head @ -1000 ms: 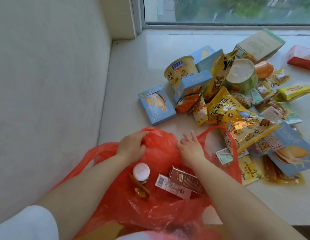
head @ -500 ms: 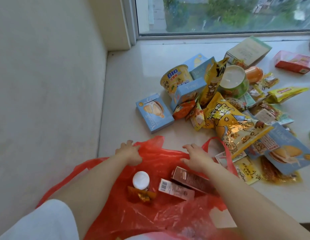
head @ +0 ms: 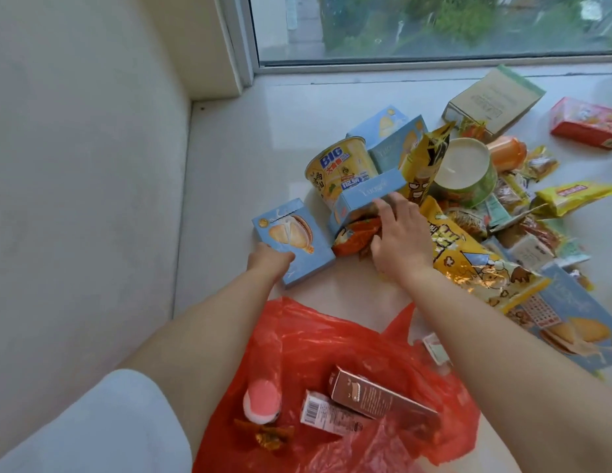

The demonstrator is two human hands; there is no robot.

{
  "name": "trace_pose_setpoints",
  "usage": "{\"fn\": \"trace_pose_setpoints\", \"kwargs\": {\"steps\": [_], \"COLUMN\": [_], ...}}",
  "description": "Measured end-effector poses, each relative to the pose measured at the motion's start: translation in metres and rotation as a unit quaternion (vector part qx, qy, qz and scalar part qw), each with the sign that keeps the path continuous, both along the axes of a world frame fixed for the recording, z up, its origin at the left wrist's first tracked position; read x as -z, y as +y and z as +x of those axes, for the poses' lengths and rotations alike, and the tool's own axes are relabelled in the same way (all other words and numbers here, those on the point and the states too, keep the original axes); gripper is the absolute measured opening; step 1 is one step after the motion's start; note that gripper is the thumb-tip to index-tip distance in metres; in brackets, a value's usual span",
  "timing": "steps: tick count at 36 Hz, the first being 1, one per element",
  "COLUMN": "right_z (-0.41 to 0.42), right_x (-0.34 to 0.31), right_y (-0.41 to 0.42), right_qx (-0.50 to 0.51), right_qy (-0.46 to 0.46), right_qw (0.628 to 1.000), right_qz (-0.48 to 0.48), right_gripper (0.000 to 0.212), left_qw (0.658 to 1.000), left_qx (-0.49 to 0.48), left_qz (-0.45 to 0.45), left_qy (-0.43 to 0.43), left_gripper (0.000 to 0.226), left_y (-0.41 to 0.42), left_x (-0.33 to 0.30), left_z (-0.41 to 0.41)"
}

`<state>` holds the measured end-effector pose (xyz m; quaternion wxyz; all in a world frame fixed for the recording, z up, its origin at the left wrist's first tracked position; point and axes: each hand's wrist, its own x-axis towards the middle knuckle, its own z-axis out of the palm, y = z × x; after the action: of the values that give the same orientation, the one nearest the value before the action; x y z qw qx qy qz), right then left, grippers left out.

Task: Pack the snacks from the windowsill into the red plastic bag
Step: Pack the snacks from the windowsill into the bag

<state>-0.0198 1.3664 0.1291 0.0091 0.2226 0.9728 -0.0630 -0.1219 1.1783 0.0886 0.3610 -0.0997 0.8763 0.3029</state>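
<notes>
I'm gripping the blue box (head: 292, 242) at its near corner with my left hand (head: 268, 259); its long axis is running away from me. My right hand (head: 398, 238) is curling over the orange packet (head: 354, 235) beside it. The red bag (head: 332, 370) is lying just behind both hands.

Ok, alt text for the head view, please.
Over a windowsill strewn with snacks, the left hand holds a light blue biscuit box while the right hand reaches into the pile at an orange snack packet. A red plastic bag lies open nearer the camera.
</notes>
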Motion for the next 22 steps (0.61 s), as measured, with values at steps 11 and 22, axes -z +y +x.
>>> {"fn": "trace_pose_setpoints", "kwargs": {"steps": [11, 22], "right_z": [-0.051, -0.057], "right_x": [0.025, 0.036], "right_y": [0.038, 0.042], "right_qx": [-0.123, -0.125], "right_qy": [0.018, 0.073], "right_qw": [0.99, 0.987], "right_qz": [0.063, 0.074], "right_gripper": [0.054, 0.037], "left_qw": [0.98, 0.942], "left_qx": [-0.197, -0.276], "left_qz": [0.002, 0.15], "left_qy": [-0.014, -0.121], "left_gripper": [0.072, 0.03], "left_y": [0.031, 0.035], "left_x": [0.039, 0.054], "left_z": [-0.027, -0.035]}}
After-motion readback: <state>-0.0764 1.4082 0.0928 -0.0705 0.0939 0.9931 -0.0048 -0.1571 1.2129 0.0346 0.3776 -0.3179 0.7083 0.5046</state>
